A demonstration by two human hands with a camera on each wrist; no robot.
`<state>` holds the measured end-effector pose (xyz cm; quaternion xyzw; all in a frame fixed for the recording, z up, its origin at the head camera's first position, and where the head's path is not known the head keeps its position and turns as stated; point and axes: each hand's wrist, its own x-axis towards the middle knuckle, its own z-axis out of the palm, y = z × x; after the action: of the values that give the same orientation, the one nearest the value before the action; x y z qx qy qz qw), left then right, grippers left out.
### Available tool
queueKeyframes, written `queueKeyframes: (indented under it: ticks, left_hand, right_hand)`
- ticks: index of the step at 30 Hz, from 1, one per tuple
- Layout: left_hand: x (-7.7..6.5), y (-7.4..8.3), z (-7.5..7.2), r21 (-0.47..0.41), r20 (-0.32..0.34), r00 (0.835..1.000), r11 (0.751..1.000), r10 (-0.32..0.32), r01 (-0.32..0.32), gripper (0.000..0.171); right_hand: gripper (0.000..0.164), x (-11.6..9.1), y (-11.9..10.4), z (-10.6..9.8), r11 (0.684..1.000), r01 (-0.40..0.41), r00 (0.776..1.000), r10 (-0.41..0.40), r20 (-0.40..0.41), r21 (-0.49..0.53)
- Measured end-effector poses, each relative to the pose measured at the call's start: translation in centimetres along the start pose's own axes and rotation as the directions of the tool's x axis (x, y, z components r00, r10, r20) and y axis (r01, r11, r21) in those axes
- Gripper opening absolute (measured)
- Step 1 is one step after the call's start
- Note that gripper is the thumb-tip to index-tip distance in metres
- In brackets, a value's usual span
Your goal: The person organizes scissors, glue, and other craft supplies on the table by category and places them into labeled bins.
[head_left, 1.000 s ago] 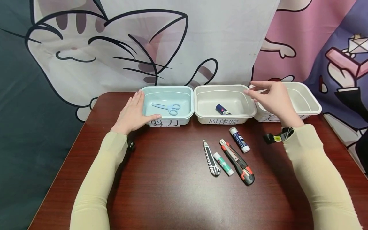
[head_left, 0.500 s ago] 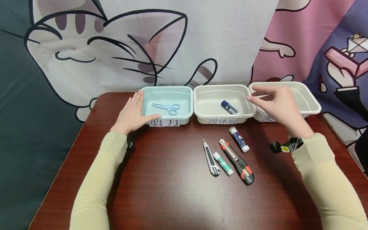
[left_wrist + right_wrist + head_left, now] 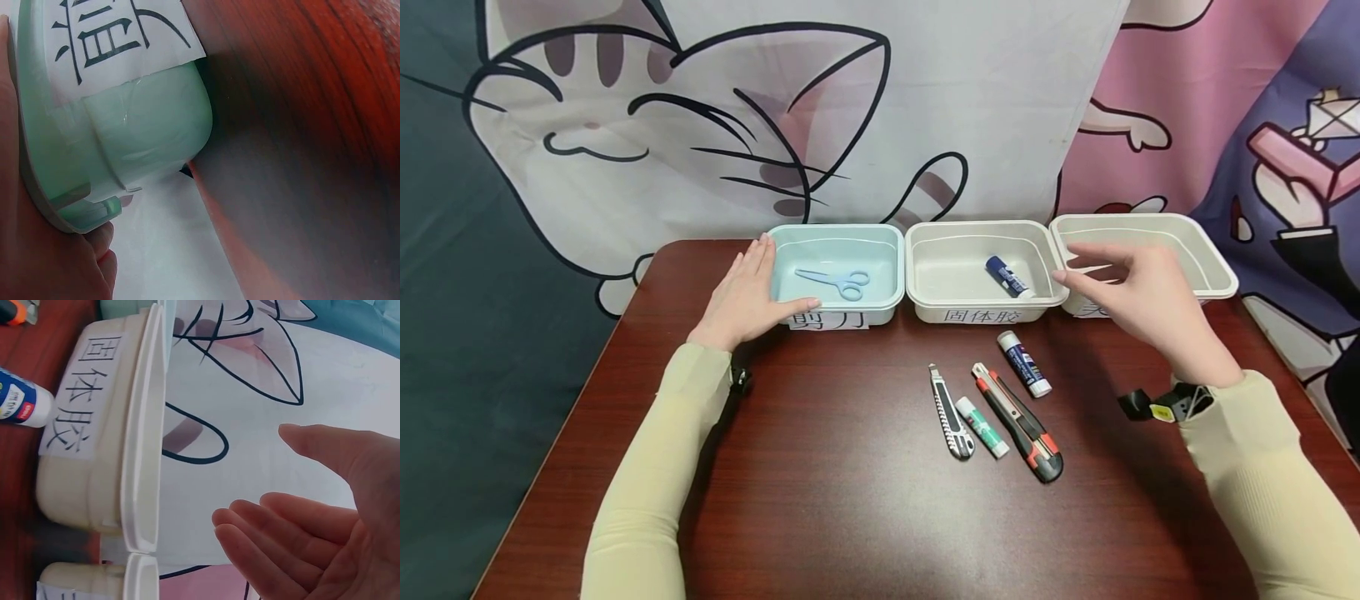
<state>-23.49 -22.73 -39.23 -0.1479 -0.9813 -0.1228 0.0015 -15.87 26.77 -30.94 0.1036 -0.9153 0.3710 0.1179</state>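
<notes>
My left hand (image 3: 741, 296) rests along the left edge of the pale blue bin (image 3: 790, 250), thumb on its front rim and fingers straight. Inside that bin lie light blue scissors (image 3: 850, 287). With nothing in it, my right hand (image 3: 1142, 300) hovers over the gap between the middle cream bin (image 3: 940, 304) and the right cream bin (image 3: 1206, 258), thumb and fingers apart. A dark blue glue stick (image 3: 1007, 275) lies in the middle bin. In the right wrist view the right hand's fingers (image 3: 275, 544) are relaxed and apart from the bin rims.
On the brown table (image 3: 820, 467), in front of the bins, lie a blue glue stick (image 3: 1024, 364), a green glue stick (image 3: 982, 427), a silver utility knife (image 3: 951, 412) and a red-black utility knife (image 3: 1018, 425). A printed curtain (image 3: 1000, 100) hangs behind.
My right hand has drawn back toward the lower right. The glue stick in the middle bin has rolled to the right and come up a little. My left hand has stayed still.
</notes>
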Motion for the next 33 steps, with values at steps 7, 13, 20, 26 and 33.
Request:
queueKeyframes:
  ticks: [7, 13, 20, 26, 33]
  left_hand:
    - [0.0, 0.0, 0.0, -0.003, 0.002, 1.0, 1.0, -0.003, 0.003, 0.127]
    - [0.0, 0.1, -0.1, 0.003, 0.005, 1.0, 1.0, -0.003, 0.003, 0.127]
    - [0.1, 0.0, 0.0, 0.007, 0.003, 1.0, 1.0, 0.001, -0.001, 0.127]
    - [0.0, 0.1, -0.1, -0.01, 0.004, 1.0, 1.0, 0.0, 0.0, 0.127]
    - [0.0, 0.0, -0.1, -0.012, 0.006, 1.0, 1.0, -0.001, 0.001, 0.127]
  right_hand:
    - [0.037, -1.1, 0.6, 0.4, 1.0, -0.006, 1.0, 0.006, 0.026, -0.027]
    - [0.038, -2.4, 1.0, 1.0, 0.999, -0.037, 0.996, 0.039, 0.082, -0.027]
    - [0.042, -3.9, 1.6, 2.2, 0.997, -0.026, 0.991, 0.036, 0.131, -0.077]
    - [0.049, -4.6, 2.4, 3.4, 0.99, 0.003, 0.987, 0.02, 0.16, -0.14]
    - [0.05, -5.4, 3.4, 5.2, 0.996, -0.012, 0.969, 0.032, 0.243, -0.083]
